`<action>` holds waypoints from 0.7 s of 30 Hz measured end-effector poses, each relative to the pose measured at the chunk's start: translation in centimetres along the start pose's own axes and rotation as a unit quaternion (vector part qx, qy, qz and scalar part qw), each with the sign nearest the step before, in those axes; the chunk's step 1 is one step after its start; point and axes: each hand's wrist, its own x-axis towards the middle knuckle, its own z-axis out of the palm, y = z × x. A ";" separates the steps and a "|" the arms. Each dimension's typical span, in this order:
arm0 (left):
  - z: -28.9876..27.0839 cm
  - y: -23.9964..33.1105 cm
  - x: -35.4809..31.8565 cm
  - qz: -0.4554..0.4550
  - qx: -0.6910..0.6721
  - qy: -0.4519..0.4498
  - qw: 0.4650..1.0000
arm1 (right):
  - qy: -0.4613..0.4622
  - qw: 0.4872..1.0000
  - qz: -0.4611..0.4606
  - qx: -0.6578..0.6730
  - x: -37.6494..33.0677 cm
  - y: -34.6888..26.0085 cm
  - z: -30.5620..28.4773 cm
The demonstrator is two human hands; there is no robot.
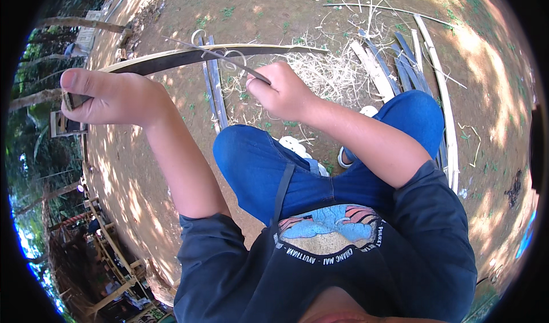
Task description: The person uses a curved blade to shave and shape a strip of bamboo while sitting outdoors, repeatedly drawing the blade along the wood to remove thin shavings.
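My left hand (114, 97) is closed around the near end of a long bamboo strip (189, 55), which arcs away to the right over the ground. My right hand (281, 89) grips the handle of a thin knife (220, 55), whose blade lies across the strip near its middle. A pale curl of shaving hangs off the strip beside the blade. Both hands are raised above my blue-jeaned knees (257, 163); I am seated.
A heap of pale bamboo shavings (326, 71) lies on the dirt ahead. More split bamboo strips (400, 65) lie at the right, and two dark strips (214, 88) lie under the work. White shoes show between my legs. Wooden frames stand at the lower left.
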 end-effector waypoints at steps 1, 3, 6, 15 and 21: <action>0.0 -0.2 0.1 -0.007 -0.001 -0.002 1.000 | 0.000 1.000 0.008 -0.010 0.1 0.3 -0.1; -0.2 -0.4 0.2 -0.008 0.011 -0.018 1.000 | 0.004 0.999 0.025 -0.030 0.2 1.5 -0.5; -0.4 -0.4 0.7 -0.030 0.016 -0.033 0.999 | 0.041 0.957 0.265 -0.109 -1.7 9.8 -3.4; -0.4 -1.2 0.5 0.018 -0.013 -0.019 1.000 | 0.134 0.953 0.241 -0.126 -1.8 9.6 -7.0; 0.8 -0.5 0.3 0.033 -0.024 -0.027 0.999 | -0.009 0.999 -0.039 0.025 -1.6 -3.8 -0.3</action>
